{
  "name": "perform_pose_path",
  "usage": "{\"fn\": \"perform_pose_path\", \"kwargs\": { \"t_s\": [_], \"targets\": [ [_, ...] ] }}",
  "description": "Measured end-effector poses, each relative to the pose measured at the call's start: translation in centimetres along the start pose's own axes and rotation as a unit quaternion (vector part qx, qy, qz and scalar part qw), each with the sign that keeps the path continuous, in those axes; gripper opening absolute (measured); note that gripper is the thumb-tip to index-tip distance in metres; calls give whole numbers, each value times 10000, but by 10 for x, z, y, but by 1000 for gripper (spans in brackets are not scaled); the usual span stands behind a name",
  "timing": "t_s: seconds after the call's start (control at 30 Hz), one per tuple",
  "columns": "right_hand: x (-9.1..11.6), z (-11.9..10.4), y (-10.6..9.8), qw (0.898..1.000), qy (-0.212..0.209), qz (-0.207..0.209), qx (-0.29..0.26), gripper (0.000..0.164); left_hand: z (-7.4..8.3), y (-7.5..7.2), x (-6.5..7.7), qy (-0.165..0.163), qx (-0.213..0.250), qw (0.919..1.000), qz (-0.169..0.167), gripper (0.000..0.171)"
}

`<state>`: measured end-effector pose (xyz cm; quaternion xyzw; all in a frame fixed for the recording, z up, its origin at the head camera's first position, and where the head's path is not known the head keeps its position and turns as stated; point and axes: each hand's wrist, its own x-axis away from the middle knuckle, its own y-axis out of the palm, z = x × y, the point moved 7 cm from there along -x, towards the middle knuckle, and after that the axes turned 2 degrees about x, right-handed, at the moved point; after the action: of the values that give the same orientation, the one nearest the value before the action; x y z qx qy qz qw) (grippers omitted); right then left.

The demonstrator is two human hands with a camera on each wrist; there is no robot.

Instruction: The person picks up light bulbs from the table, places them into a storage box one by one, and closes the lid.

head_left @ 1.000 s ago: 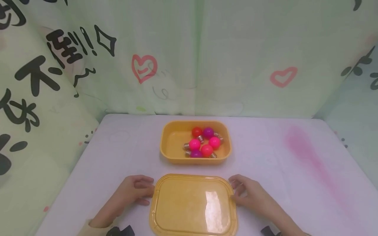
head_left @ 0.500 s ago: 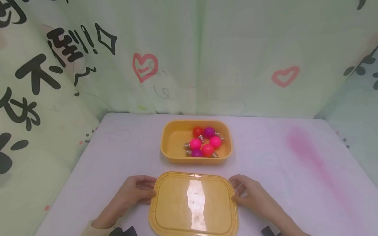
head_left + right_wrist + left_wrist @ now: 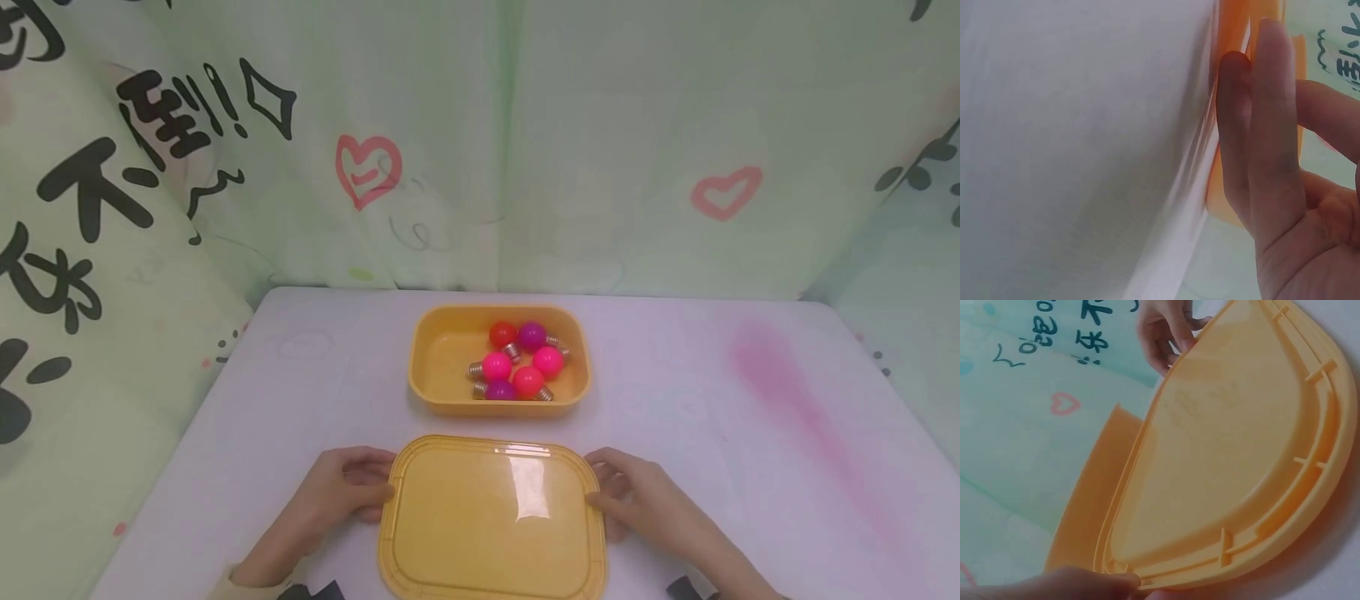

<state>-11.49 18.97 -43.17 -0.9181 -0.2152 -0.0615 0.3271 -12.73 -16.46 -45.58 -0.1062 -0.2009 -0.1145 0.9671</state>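
Note:
A yellow plastic lid [image 3: 491,521], rectangular with rounded corners, lies between the two hands near the front of the table. My left hand [image 3: 333,492] pinches its left edge, thumb on top. On the opposite edge, my right hand [image 3: 637,496] grips the lid with thumb above and fingers below. The left wrist view shows ribs along the lid's raised rim [image 3: 1300,512]. In the right wrist view, the fingers [image 3: 1272,125] stretch along the lid's side near the white cloth. Behind it stands an open yellow box [image 3: 495,409] holding several pink, red and purple bulbs [image 3: 497,366] with screw bases.
A white cloth [image 3: 675,400] with a pink stain covers the table. Pale green curtains [image 3: 600,125] with hearts and black lettering hang behind and at the sides. Dark wrist straps [image 3: 682,588] show at the bottom edge.
The left hand has closed in on the lid's left edge and the lid has shifted and tilted slightly, its glare moving. Right fingers now reach lower round the edge. The box stays put.

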Motion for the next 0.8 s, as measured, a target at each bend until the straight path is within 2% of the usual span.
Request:
{"fn": "perform_pose_path", "kwargs": {
  "t_s": [0.2, 0.53, 0.8],
  "targets": [
    [0, -1, -3, 9992, 202, 4, -346, 41, 2, 0, 2, -15, 92, 10000, 13, 47],
    [-4, -9, -21, 9988, 33, 140, -478, 45, 16, -4, 6, 169, 135, 9997, 141, 48],
    [-5, -16, -32, 9974, -164, 132, -690, 51, 23, -8, 7, 165, 221, 9991, 329, 50]
  ]
}}
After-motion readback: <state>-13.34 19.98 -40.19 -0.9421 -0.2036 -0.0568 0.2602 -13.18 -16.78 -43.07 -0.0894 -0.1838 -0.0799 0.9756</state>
